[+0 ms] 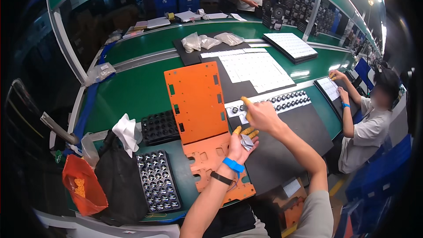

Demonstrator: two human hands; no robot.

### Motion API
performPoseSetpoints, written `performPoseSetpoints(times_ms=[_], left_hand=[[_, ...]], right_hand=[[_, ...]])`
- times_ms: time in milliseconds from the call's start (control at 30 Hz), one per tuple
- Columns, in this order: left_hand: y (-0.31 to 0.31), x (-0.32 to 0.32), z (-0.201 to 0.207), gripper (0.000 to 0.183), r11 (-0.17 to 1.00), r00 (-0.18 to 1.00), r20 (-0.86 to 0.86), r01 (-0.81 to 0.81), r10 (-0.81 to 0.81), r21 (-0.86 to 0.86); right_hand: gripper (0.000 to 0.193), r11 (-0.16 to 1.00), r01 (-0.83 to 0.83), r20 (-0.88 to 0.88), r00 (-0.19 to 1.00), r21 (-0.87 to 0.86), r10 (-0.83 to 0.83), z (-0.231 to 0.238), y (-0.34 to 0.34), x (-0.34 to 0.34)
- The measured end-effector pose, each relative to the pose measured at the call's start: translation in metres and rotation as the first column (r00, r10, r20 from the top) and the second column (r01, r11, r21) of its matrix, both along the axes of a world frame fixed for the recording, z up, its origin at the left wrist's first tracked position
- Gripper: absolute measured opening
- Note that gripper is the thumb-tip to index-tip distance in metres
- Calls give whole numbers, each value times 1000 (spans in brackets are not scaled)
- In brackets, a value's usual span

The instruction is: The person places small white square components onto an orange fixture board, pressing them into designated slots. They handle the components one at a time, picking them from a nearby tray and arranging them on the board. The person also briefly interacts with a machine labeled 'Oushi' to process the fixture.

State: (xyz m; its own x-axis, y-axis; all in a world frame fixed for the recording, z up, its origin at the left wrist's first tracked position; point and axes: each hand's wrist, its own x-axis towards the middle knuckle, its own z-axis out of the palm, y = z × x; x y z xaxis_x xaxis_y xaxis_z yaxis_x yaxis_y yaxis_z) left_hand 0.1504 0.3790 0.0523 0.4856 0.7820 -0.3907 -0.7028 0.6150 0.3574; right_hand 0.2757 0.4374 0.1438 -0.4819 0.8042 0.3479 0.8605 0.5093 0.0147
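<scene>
Small grey pieces (247, 142) are cradled on the upturned, loosely open left hand (240, 146), bodyward of the right hand (263, 117), which is held curled, contents unclear, nearer the white strip of round black parts (288, 100), long axis angled rightward.

Downward fisheye view from head-height

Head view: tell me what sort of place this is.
Probably a factory assembly line: a long green workbench, a black tray full of shiny round parts, and another person handling a board at the right.

The board carries white sheet material.
</scene>
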Motion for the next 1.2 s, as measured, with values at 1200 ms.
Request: performPoseSetpoints(times_ms=[1200], left_hand=[[-5, -2, 2, 39, 995, 990, 102, 97, -99, 23]], right_hand=[[19, 892, 445, -31, 893, -77, -448, -85, 163, 79]])
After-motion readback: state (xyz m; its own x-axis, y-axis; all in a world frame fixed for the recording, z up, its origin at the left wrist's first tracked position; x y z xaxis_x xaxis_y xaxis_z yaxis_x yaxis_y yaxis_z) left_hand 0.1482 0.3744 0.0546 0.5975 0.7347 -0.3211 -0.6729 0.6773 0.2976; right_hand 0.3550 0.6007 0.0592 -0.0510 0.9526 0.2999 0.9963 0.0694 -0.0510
